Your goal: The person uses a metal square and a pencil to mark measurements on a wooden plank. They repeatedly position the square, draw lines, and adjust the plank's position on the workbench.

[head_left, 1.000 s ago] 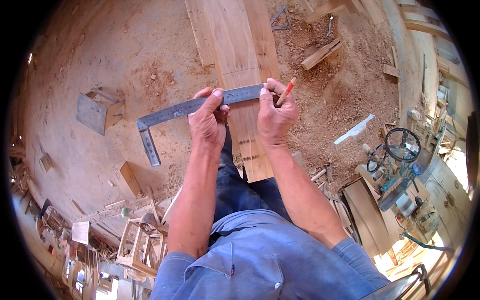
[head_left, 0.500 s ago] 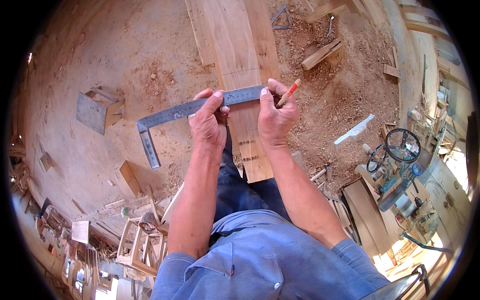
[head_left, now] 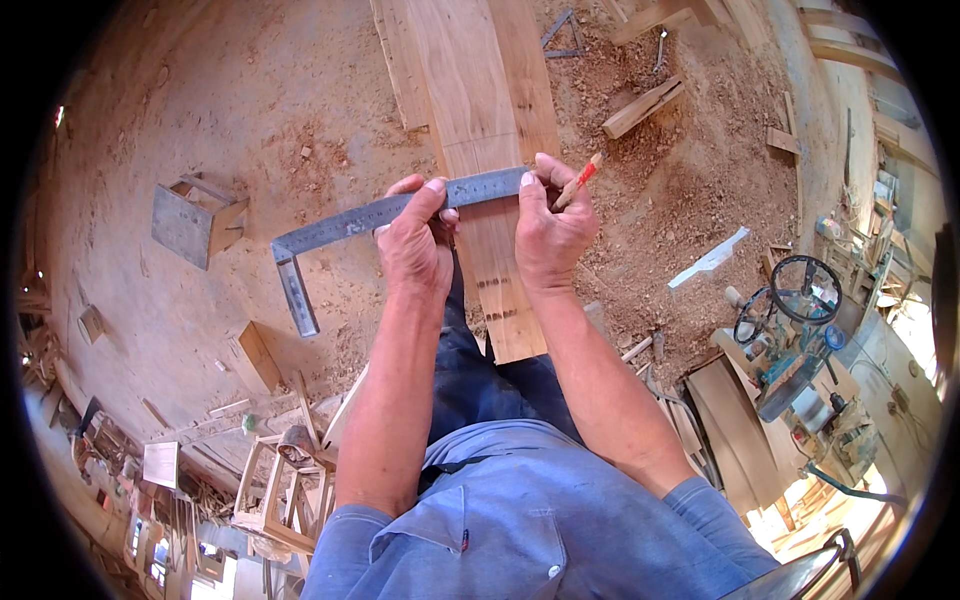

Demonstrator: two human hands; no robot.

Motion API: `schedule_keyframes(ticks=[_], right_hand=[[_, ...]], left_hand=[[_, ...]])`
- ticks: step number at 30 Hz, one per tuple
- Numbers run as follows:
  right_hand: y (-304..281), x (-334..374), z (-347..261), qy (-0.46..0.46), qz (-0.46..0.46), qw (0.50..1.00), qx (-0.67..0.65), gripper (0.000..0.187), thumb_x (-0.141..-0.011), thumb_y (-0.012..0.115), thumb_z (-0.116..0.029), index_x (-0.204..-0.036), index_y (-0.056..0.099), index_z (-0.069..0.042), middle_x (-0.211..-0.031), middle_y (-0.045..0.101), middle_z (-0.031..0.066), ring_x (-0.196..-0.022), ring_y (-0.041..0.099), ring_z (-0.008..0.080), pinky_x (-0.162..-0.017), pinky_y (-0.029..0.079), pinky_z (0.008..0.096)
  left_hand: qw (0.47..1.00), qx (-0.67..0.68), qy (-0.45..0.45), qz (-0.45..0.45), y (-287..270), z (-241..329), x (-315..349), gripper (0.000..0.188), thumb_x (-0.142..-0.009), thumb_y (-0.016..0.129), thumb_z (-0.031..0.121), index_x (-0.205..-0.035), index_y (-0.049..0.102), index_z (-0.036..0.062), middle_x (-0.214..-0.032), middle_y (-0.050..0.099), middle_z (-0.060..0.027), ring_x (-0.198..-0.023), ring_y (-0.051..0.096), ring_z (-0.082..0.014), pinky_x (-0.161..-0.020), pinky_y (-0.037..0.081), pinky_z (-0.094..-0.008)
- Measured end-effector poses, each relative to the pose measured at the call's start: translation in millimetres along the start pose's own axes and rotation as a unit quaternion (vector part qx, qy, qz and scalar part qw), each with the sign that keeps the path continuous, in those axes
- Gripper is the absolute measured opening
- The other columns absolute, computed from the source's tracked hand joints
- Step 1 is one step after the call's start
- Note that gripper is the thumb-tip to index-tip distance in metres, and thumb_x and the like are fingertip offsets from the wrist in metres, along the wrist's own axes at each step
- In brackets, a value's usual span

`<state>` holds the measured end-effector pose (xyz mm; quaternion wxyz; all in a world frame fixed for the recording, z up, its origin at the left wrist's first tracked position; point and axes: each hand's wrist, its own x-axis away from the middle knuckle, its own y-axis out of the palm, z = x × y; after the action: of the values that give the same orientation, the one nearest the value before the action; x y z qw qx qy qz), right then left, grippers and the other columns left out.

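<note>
Carpenter's square (head_left: 350,219) sits at eleven o'clock, its graduations too small to read; the left hand (head_left: 413,243) pinches its blade, the right hand (head_left: 551,238) grips its end plus a red-marked pencil (head_left: 585,175), lower end hidden. Beneath, a wooden board (head_left: 462,75) is cut off at twelve.

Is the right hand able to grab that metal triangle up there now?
Probably not: the right hand is busy with the metal square and a pencil, and the metal triangle lies farther ahead.
</note>
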<state>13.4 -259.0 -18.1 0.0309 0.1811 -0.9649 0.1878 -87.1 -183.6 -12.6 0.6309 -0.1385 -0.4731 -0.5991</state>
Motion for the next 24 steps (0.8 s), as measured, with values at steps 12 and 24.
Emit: schedule_keyframes(ticks=[12, 24], right_hand=[[-4, 2, -7, 0.029, -0.03, 0.998, -0.055, 0.016, -0.087, 0.066, -0.003, -0.103, 0.066, -0.001, -0.085, 0.062, -0.0006, -0.071, 0.054, 0.0082, -0.067, 0.047, 0.0242], [-31, 17, 1, 0.138, -0.073, 0.973, -0.17, 0.013, -0.095, 0.06, -0.01, -0.105, 0.065, -0.002, -0.08, 0.055, -0.006, -0.07, 0.046, 0.0021, -0.062, 0.038, 0.02]], left_hand=[[1.0, -0.011, 0.019, -0.011, -1, -1, 0, 0.033, -0.084, 0.069, -0.002, -0.111, 0.051, 0.0003, -0.084, 0.064, -0.0116, -0.058, 0.061, -0.017, -0.051, 0.05, -0.0277], [0.999, -0.021, 0.031, -0.012, 0, -1, -1, 0.035, -0.082, 0.07, -0.002, -0.111, 0.051, -0.0003, -0.083, 0.063, -0.0112, -0.056, 0.06, -0.0164, -0.049, 0.05, -0.0274]])
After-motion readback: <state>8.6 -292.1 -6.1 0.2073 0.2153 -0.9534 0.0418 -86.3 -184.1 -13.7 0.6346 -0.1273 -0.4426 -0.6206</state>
